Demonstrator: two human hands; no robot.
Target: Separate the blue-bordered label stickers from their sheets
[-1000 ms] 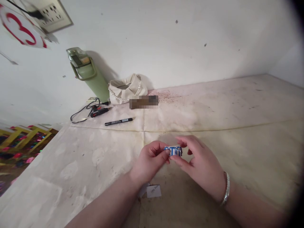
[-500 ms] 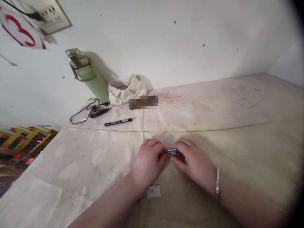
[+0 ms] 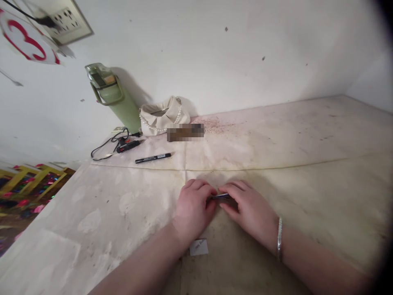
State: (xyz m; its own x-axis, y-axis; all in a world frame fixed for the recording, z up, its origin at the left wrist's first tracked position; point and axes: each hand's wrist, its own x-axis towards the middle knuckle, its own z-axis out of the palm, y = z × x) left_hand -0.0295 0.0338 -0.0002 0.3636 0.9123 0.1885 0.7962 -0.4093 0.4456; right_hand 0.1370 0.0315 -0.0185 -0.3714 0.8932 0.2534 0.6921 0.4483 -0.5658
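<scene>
Between my two hands is a small, thin, dark blue and white flat piece (image 3: 221,196), seen nearly edge-on. My left hand (image 3: 195,205) has its fingers closed on the left end of it. At the other end, my right hand (image 3: 245,207) pinches it between thumb and curled fingers, with a silvery bracelet (image 3: 279,239) on that wrist. The fingers hide much of the piece, so its exact kind does not show. Just below my left hand, a small white paper slip (image 3: 199,247) with handwriting lies on the pale tabletop (image 3: 138,237).
A black marker (image 3: 152,158) lies beyond my hands. Farther back are a corded black tool (image 3: 128,146), a green bottle (image 3: 118,100), a cream bag (image 3: 162,116) with pearl strap and a blurred-out brown item (image 3: 185,132). A wall with a socket panel (image 3: 67,22) rises behind.
The flat piece has tilted between my fingers, so less of its blue and white pattern shows and it looks thinner. Both hands stay almost in place.
</scene>
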